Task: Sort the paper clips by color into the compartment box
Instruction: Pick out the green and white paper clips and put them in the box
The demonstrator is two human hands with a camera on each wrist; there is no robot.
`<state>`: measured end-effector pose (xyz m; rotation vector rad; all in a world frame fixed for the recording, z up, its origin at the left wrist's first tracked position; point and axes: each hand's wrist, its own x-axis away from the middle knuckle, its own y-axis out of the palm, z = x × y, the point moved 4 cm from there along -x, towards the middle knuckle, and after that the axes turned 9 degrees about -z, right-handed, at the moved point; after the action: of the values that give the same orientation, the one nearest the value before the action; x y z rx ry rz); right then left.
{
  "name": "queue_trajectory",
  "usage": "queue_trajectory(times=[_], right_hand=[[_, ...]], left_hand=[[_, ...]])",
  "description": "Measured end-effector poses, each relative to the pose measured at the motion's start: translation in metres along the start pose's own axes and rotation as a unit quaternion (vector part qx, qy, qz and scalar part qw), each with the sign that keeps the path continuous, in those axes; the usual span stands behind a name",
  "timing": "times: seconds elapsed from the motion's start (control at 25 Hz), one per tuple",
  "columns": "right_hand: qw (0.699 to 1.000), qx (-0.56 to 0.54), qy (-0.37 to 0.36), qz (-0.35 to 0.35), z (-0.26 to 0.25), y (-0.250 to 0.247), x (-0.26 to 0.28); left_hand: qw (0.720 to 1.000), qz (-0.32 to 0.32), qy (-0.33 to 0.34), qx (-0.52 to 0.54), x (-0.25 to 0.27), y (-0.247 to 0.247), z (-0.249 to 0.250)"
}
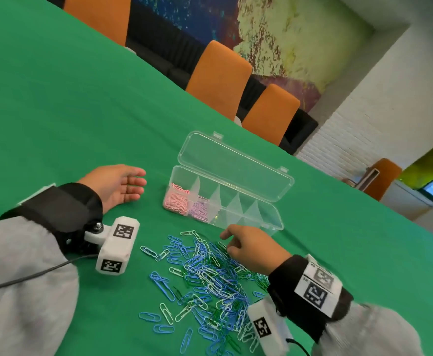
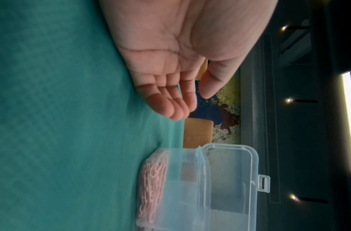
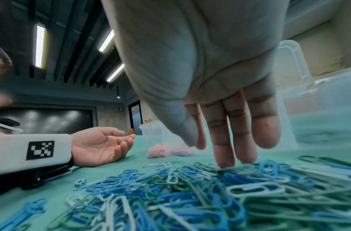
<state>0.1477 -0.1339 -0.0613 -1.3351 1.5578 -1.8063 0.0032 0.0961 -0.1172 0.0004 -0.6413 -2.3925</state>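
A clear compartment box (image 1: 274, 217) stands with its lid (image 1: 233, 163) open on the green table. Pink clips (image 1: 175, 201) fill its leftmost compartment and lilac clips (image 1: 198, 210) the one beside it; the other compartments look empty. A pile of blue, white and green paper clips (image 1: 210, 281) lies in front of the box. My right hand (image 1: 229, 244) is over the pile's far edge, and its straight fingertips (image 3: 226, 164) touch the clips without pinching any. My left hand (image 1: 133, 183) rests palm up left of the box, fingers relaxed and empty (image 2: 176, 93).
Orange chairs (image 1: 218, 75) line the table's far edge. A black cable (image 1: 30, 276) runs from my left wrist camera (image 1: 118, 245) across the cloth. Bare green cloth (image 1: 69, 98) stretches to the left and behind the box.
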Motion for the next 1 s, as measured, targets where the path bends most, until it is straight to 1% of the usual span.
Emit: queue_trajectory(times=[0.16,0.32,0.4,0.48,0.6,0.68,0.76,0.8,0.84,0.88,0.92,0.96,1.0], right_hand=[[0.999,0.025,0.032,0.009,0.009,-0.003,0.001],[0.999,0.028,0.028,0.014,0.008,-0.006,-0.011],[1.000,0.014,0.018,0.001,0.003,-0.003,-0.018],[0.999,0.018,0.011,-0.029,-0.004,0.001,-0.024],[0.998,0.015,0.017,-0.051,-0.004,0.000,-0.028],[0.998,-0.040,0.020,-0.044,0.002,-0.005,-0.023],[0.986,-0.164,0.014,-0.019,0.014,-0.008,-0.017],[0.967,-0.255,0.000,-0.004,0.019,-0.007,-0.014],[0.933,-0.360,-0.024,0.004,0.022,-0.006,-0.011],[0.883,-0.467,-0.051,0.002,0.023,-0.003,-0.009],[0.824,-0.562,-0.076,-0.011,0.023,-0.001,-0.006],[0.764,-0.638,-0.092,-0.030,0.023,0.001,-0.004],[0.712,-0.693,-0.100,-0.047,0.022,0.002,-0.002]], left_hand=[[1.000,-0.005,0.004,-0.006,0.002,0.002,0.001],[1.000,-0.005,0.007,-0.011,0.003,0.004,0.001],[1.000,-0.005,0.007,-0.014,0.004,0.004,0.001],[1.000,-0.005,0.007,-0.016,0.004,0.004,0.002],[1.000,-0.007,0.008,-0.017,0.004,0.004,0.002],[1.000,-0.009,0.007,-0.019,0.005,0.005,0.003],[1.000,-0.010,0.007,-0.021,0.005,0.006,0.003],[1.000,-0.010,0.007,-0.023,0.006,0.006,0.004],[1.000,-0.010,0.006,-0.026,0.007,0.006,0.004],[1.000,-0.011,0.005,-0.027,0.007,0.007,0.004],[1.000,-0.011,0.005,-0.027,0.007,0.007,0.004],[1.000,-0.011,0.005,-0.027,0.008,0.007,0.004],[1.000,-0.011,0.005,-0.027,0.008,0.007,0.004]])
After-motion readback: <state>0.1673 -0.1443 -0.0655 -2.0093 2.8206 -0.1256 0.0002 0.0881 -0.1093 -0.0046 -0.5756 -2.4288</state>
